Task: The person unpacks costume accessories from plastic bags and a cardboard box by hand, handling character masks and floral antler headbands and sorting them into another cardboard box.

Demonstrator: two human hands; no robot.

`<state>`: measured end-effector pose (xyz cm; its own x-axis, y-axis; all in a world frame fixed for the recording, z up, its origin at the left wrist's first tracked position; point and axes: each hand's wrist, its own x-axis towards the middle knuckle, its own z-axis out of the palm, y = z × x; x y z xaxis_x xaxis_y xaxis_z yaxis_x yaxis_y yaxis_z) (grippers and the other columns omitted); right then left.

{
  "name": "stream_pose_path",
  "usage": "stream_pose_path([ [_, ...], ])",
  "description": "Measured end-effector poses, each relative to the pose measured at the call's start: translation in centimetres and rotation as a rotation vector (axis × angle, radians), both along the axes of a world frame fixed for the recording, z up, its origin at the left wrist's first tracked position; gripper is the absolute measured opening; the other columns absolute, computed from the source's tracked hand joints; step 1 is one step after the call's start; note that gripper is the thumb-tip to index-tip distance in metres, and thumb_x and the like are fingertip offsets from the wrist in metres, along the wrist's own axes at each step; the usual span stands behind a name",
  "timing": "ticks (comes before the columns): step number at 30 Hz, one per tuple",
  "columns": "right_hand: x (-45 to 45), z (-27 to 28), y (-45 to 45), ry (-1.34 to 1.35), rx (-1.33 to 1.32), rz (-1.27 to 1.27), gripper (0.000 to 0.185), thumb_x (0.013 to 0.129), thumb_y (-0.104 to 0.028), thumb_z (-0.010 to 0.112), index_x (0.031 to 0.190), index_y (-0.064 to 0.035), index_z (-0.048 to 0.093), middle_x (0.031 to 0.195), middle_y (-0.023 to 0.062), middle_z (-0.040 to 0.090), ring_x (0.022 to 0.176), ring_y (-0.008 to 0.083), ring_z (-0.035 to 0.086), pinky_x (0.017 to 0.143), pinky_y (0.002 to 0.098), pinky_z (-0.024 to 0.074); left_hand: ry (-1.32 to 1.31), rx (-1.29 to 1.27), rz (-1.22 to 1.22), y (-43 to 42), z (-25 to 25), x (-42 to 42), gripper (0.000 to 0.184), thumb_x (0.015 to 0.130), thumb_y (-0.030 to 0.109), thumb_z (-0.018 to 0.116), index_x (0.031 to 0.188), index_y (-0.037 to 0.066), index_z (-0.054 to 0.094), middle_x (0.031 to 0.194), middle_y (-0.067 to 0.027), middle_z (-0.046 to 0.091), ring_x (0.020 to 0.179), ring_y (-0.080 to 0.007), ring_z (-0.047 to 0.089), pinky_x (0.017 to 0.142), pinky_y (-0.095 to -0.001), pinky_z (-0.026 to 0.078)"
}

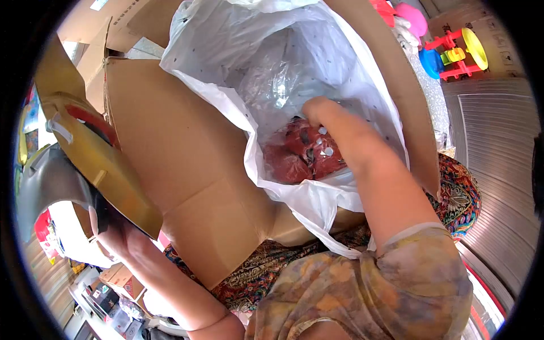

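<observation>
A white plastic bag [218, 105] lines an open cardboard box [170, 136]. Inside it, dark red pieces in clear wrapping [283, 161] lie at the bottom, beside crumpled clear plastic [277, 85]. My right hand [318, 110] reaches into the bag, its fingers curled at the top edge of the red pieces; the fingertips are hidden. At the left, my left hand [110, 232] holds curved pieces, a gold one [105, 164] with a red part and a glossy grey one [54, 175]; most of its fingers are behind them.
A toy with yellow and blue discs on a red frame [453, 55] is at the upper right, near a pink object [412, 20]. Patterned cloth [458, 198] shows beneath the box. A ribbed metal panel [498, 136] stands at right, and a small carton [122, 280] sits lower left.
</observation>
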<state>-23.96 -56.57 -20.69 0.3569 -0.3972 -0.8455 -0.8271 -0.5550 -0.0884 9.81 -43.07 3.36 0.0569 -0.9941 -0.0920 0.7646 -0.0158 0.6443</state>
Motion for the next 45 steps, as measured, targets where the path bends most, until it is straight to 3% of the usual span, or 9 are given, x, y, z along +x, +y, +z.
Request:
stream_pose_path([
  [3, 1.8, 3.8, -0.4, -0.091, -0.190, -0.005, 0.026, 0.058, -0.019, 0.065, 0.081, -0.0060, 0.064, 0.088, 0.0104, 0.061, 0.083, 0.0242, 0.058, 0.069, 0.0336, 0.0466, 0.017, -0.066, -0.162, -0.5, 0.8, -1.2, 0.032, 0.087, 0.011, 0.038, 0.114, -0.004, 0.041, 0.115, -0.0152, 0.047, 0.105, -0.0227, 0.046, 0.090, -0.0351, 0.036],
  [13, 4.7, 18.4, -3.8, -0.123, -0.647, -0.134, 0.031, 0.065, -0.020, 0.061, 0.094, -0.0090, 0.061, 0.096, 0.0098, 0.060, 0.089, 0.0237, 0.058, 0.076, 0.0357, 0.0454, 0.039, -0.102, -0.143, 0.0, 0.1, -0.1, 0.033, 0.086, 0.014, 0.039, 0.114, -0.003, 0.043, 0.114, -0.0146, 0.048, 0.104, -0.0239, 0.046, 0.092, -0.0365, 0.034],
  [16, 4.3, 21.2, -4.0, -0.086, -0.666, -0.151, 0.030, 0.066, -0.022, 0.059, 0.093, -0.0099, 0.062, 0.094, 0.0097, 0.060, 0.087, 0.0237, 0.058, 0.075, 0.0355, 0.0454, -0.001, 0.015, -0.019, 0.0, 0.3, 0.1, 0.031, 0.086, 0.015, 0.039, 0.112, -0.002, 0.045, 0.111, -0.0138, 0.051, 0.102, -0.0241, 0.048, 0.091, -0.0370, 0.034],
  [27, 2.9, 31.8, -2.8, 0.140, -0.578, -0.253, 0.024, 0.065, -0.023, 0.056, 0.082, -0.0088, 0.065, 0.088, 0.0116, 0.061, 0.080, 0.0252, 0.058, 0.069, 0.0348, 0.0455, 0.161, -0.092, -0.163, -0.4, 0.4, -0.7, 0.039, 0.086, 0.018, 0.040, 0.117, -0.006, 0.039, 0.116, -0.0178, 0.046, 0.111, -0.0259, 0.042, 0.096, -0.0382, 0.029],
  [29, 0.9, 32.3, -4.3, -0.005, -0.707, 0.013, 0.028, 0.060, -0.020, 0.058, 0.080, -0.0015, 0.063, 0.082, 0.0146, 0.061, 0.073, 0.0251, 0.058, 0.064, 0.0349, 0.0456, 0.225, -0.178, -0.283, -0.6, 0.3, -0.7, 0.040, 0.087, 0.018, 0.038, 0.118, -0.007, 0.036, 0.118, -0.0191, 0.044, 0.112, -0.0266, 0.041, 0.097, -0.0394, 0.027],
  [37, -5.3, 40.9, 1.0, -0.219, -0.934, -0.491, 0.037, 0.057, -0.028, 0.065, 0.076, 0.0032, 0.061, 0.072, 0.0175, 0.059, 0.065, 0.0227, 0.057, 0.060, 0.0316, 0.0447, 0.255, -0.259, -0.247, 0.0, 0.1, -0.7, 0.039, 0.087, 0.019, 0.035, 0.118, -0.006, 0.037, 0.116, -0.0179, 0.046, 0.110, -0.0256, 0.043, 0.096, -0.0377, 0.030],
  [39, -6.5, 41.1, 2.2, -0.707, -0.734, -0.811, 0.037, 0.061, -0.025, 0.066, 0.083, 0.0040, 0.060, 0.075, 0.0156, 0.060, 0.067, 0.0208, 0.058, 0.061, 0.0312, 0.0451, 0.290, -0.273, -0.249, 0.1, 0.3, -1.1, 0.039, 0.087, 0.019, 0.035, 0.117, -0.006, 0.037, 0.116, -0.0176, 0.046, 0.110, -0.0255, 0.043, 0.095, -0.0377, 0.030],
  [42, -9.4, 38.4, 0.8, -0.905, -0.387, -1.178, 0.037, 0.066, -0.022, 0.063, 0.098, -0.0050, 0.057, 0.097, 0.0107, 0.059, 0.087, 0.0201, 0.058, 0.078, 0.0353, 0.0451, 0.330, -0.219, -0.187, 0.2, 0.1, -1.1, 0.038, 0.086, 0.018, 0.038, 0.118, -0.005, 0.037, 0.114, -0.0170, 0.048, 0.108, -0.0264, 0.044, 0.095, -0.0398, 0.031],
  [45, -9.6, 36.4, 0.6, -0.967, -0.438, -0.941, 0.038, 0.070, -0.021, 0.061, 0.100, -0.0004, 0.054, 0.094, 0.0087, 0.059, 0.083, 0.0163, 0.057, 0.077, 0.0311, 0.0447, 0.171, 0.008, 0.193, 0.4, 1.4, -2.8, 0.037, 0.085, 0.019, 0.042, 0.114, -0.004, 0.041, 0.111, -0.0170, 0.050, 0.106, -0.0275, 0.045, 0.094, -0.0399, 0.032],
])
